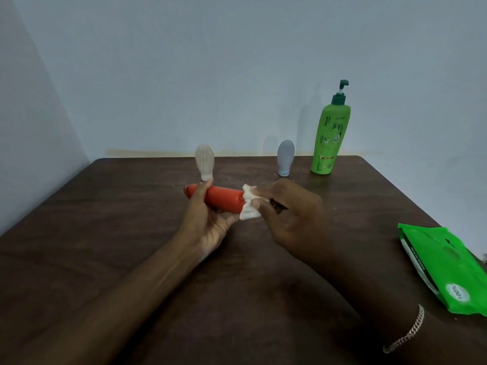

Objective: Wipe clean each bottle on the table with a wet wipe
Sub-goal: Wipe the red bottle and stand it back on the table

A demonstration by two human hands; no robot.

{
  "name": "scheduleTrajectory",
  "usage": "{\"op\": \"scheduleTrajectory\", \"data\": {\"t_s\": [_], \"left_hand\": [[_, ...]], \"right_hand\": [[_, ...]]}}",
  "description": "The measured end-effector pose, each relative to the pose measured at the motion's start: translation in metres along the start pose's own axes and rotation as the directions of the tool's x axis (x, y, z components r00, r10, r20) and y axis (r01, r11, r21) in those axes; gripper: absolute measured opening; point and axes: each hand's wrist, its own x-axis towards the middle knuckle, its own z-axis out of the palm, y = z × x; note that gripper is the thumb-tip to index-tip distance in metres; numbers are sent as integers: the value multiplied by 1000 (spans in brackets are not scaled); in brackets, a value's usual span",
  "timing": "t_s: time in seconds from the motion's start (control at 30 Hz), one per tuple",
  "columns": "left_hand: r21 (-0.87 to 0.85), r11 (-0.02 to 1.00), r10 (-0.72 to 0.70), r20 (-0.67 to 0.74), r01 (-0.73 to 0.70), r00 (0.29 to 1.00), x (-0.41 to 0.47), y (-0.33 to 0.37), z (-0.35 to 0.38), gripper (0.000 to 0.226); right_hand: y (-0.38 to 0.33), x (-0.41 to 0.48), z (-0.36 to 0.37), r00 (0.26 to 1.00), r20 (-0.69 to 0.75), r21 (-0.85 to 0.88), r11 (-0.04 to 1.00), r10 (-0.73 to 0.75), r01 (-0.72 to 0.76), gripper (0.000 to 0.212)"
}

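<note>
Head view: left fingers (202, 193) curl round red bottle (224, 199), right fingers (272, 188) pinch wet wipe (249, 206).

Both forearms extend forward, converging. Left grip (208, 222), palm up, fingers curled round a red bottle (224, 200); right grip (290, 214), knuckles up, pinches a wet wipe (249, 205).

Both forearms (147, 280) are bare; a thin silvery chain bracelet (408, 331) circles the right wrist.
</note>
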Motion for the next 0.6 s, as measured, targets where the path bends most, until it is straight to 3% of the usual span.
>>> {"op": "scheduleTrajectory", "data": {"t_s": [0.2,0.3,0.43,0.6], "left_hand": [[36,999,17,-21,-16,1000,2,1,2,65],[17,1000,6,-9,-6,1000,2,3,3,62],[-2,1000,-12,-18,12,1000,2,0,2,59],[15,999,-42,-9,42,999,1,-3,-1,65]], "right_hand": [[9,-3,3,978,178,-39,992,-111,120,9],[11,-3,-2,995,95,-53,998,-38,43,6],[9,3,-4,997,-50,66,997,51,-48,21],[8,-2,11,986,168,4,1000,21,-22,45]]}}
